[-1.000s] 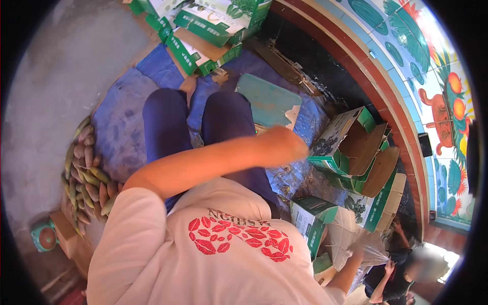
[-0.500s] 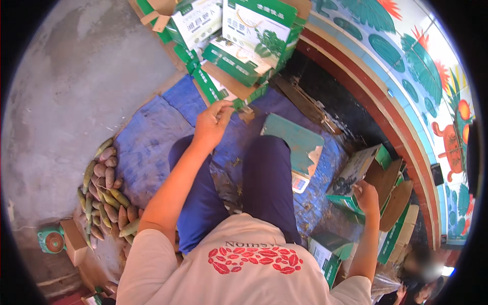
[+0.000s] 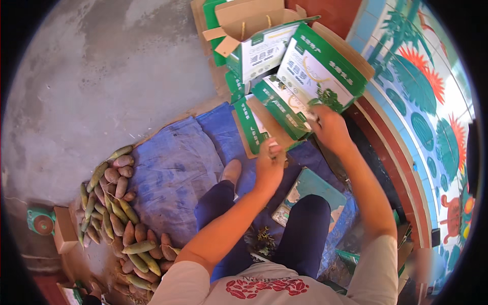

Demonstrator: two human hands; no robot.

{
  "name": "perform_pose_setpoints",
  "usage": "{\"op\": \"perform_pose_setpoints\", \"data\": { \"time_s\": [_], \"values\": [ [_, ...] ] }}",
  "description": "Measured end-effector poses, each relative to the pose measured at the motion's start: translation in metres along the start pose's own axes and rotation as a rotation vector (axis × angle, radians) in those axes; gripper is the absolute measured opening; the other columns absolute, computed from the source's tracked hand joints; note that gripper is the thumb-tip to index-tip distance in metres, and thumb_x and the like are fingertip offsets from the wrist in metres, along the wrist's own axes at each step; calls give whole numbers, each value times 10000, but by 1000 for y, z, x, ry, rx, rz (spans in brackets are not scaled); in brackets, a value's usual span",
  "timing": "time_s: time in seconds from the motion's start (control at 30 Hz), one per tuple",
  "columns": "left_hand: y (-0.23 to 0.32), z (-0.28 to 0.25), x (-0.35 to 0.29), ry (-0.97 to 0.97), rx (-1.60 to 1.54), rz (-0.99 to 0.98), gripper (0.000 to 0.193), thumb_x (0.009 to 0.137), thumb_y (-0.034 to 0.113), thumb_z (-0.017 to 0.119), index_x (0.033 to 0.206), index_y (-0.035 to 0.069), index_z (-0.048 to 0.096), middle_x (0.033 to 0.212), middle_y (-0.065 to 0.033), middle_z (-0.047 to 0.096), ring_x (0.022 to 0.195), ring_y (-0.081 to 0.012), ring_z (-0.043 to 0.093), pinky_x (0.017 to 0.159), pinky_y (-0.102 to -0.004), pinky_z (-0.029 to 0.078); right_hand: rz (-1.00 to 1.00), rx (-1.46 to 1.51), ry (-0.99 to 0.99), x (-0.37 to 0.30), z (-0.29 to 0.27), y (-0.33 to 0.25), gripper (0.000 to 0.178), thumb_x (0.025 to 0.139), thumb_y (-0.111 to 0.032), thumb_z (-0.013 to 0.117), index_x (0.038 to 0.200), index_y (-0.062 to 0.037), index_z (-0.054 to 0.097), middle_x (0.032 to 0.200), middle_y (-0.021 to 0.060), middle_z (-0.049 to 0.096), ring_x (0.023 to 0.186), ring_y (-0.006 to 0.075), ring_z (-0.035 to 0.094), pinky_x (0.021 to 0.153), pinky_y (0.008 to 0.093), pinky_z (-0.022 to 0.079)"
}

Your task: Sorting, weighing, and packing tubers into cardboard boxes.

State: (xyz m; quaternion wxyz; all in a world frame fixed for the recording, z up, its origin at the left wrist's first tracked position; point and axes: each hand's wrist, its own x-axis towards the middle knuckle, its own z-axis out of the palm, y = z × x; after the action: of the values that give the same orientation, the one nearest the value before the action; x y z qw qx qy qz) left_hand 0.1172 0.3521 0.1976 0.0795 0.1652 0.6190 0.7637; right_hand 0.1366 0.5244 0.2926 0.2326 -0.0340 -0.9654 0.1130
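Ahead of me an open green-and-white cardboard box (image 3: 285, 104) lies with its flaps folded out, in front of another such box with its lid panel raised (image 3: 316, 71). My right hand (image 3: 331, 130) reaches to its right side, fingers bent round the edge of a flap. At the box's near edge is my left hand (image 3: 270, 163), its fingers curled in. Whether a flap is between those fingers is hard to make out. To the left behind them stands an upright open carton (image 3: 267, 53) with yellow cord handles.
A blue tarp (image 3: 175, 157) covers the floor under me. On the left lies a heap of green and reddish-brown tubers (image 3: 119, 203). A worn teal flat case (image 3: 317, 188) sits near my right knee. A painted tile wall (image 3: 422, 101) curves along the right.
My right hand has moved from the boxes at lower right up to the box ahead. My left hand stays by that box's near edge. The view has shifted.
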Motion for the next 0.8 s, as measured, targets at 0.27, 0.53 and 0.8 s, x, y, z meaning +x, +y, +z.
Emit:
{"op": "perform_pose_setpoints", "data": {
  "time_s": [0.27, 0.53, 0.8],
  "values": [
    [26, -29, 5, 1, -145, -124, 373, 834, 70, 532, 1182, 33, 402, 990, -107, 531, 884, -135, 495, 756, -244, 405, -214, -264, 246, 206, 54, -20, 463, 745, -163, 605, 1181, -109, 460, 1148, 151, 509, 979, 316, 545, 779, 395, 467],
    [37, -41, 12, -20, -230, -191, 403, 860, 97, 512, 1228, 20, 367, 1028, -116, 521, 930, -141, 486, 806, -265, 391, -64, -501, -20, 280, 67, 26, 248, 808, -165, 509, 1042, -123, 577, 959, 129, 610, 925, 304, 578, 774, 408, 466],
    [47, -55, 20, 304, -266, -77, 467, 901, 167, 480, 1300, 37, 275, 1212, -141, 418, 1115, -188, 402, 936, -306, 331, -317, 108, 396, 197, 16, -11, 232, 807, -17, 531, 1032, -57, 575, 968, 153, 601, 917, 259, 591, 779, 297, 457]
  ]
}}
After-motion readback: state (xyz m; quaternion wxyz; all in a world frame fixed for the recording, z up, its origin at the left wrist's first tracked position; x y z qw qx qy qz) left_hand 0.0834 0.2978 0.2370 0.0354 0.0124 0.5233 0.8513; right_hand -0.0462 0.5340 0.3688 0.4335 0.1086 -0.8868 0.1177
